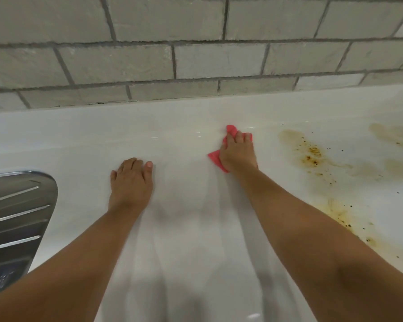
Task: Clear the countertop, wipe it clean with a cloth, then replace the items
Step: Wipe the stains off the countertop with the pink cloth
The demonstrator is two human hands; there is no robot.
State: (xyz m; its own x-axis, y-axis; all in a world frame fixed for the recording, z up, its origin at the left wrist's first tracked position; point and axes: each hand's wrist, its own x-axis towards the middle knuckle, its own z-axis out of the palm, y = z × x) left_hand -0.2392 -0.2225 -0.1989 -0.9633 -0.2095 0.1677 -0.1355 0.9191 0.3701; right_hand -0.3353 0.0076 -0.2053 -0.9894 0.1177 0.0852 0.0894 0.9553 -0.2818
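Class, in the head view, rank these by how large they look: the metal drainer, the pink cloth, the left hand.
1. metal drainer, partly cut off by the frame
2. left hand
3. pink cloth, mostly hidden under the right hand

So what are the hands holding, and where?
The right hand presses a pink cloth under its palm and fingers. The left hand holds nothing.

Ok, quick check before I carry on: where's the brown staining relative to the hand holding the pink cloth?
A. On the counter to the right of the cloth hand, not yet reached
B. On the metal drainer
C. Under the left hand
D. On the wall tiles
A: the brown stains lie on the white countertop to the right of the right hand, which presses the pink cloth on a cleaner patch.
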